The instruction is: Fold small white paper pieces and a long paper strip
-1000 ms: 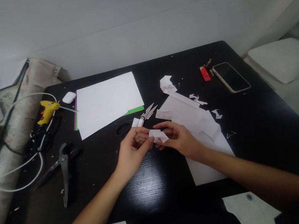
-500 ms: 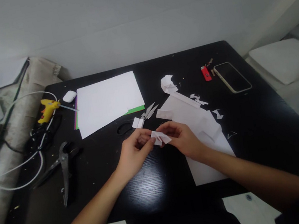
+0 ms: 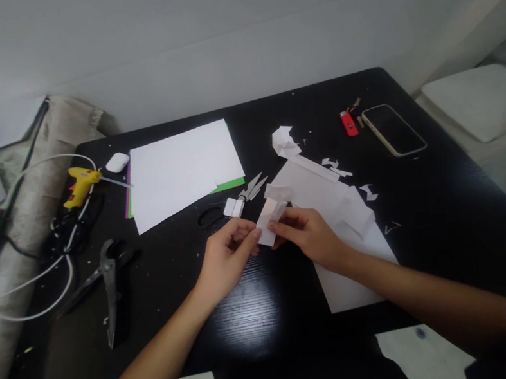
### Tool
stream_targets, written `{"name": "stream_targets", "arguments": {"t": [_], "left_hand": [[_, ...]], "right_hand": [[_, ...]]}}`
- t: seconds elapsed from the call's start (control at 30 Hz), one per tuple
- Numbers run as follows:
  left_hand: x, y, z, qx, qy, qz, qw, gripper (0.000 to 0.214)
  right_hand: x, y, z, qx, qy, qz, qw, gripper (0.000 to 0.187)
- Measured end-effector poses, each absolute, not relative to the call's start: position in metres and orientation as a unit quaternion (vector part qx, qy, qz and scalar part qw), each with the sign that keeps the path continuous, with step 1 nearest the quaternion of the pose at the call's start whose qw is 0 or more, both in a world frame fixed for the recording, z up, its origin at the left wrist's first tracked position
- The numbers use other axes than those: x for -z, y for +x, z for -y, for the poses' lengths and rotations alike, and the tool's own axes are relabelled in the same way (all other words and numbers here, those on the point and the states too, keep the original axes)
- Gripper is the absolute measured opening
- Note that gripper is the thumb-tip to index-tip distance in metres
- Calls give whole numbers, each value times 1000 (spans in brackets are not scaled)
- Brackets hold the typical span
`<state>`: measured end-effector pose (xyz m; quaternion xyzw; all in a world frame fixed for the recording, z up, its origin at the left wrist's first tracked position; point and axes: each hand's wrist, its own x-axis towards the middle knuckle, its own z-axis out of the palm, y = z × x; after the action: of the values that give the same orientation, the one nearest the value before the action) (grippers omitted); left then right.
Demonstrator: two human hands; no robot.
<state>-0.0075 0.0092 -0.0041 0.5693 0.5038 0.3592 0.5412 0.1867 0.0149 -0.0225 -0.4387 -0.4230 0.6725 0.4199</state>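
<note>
Between my two hands is a small folded piece of white paper [image 3: 268, 221], held above the black table. My left hand [image 3: 230, 249] pinches its left edge between thumb and fingers. On the right side, the thumb and fingers of my right hand [image 3: 307, 232] are closed on the same piece. Just beyond my hands lie scissors [image 3: 253, 187], with a small white paper piece [image 3: 233, 207] over part of them. White paper sheets [image 3: 348, 284] lie partly under my right hand and forearm, with smaller folded pieces on top.
A stack of paper [image 3: 181, 169] lies at the back left, near a yellow glue gun [image 3: 80, 186] with a white cord. Pliers [image 3: 108, 274] rest at the left. At right are a red lighter [image 3: 348, 123], a phone [image 3: 394, 130] and paper scraps [image 3: 369, 192].
The folded paper now stands up longer and more upright between my fingers; before, it looked shorter with two flaps spread. My right thumb has moved onto its face. Both hands stay in place.
</note>
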Motion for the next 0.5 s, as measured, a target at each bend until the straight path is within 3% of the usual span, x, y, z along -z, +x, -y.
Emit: {"name": "stream_targets", "arguments": {"t": [0.27,0.5], "left_hand": [[2,-11,-9,-355,575,-483,557,22],[8,-12,-7,-382,581,-472,541,22]], "right_hand": [[22,187,-17,-735,-416,342,412,28],[23,191,-23,-859,-336,197,332,25]]}}
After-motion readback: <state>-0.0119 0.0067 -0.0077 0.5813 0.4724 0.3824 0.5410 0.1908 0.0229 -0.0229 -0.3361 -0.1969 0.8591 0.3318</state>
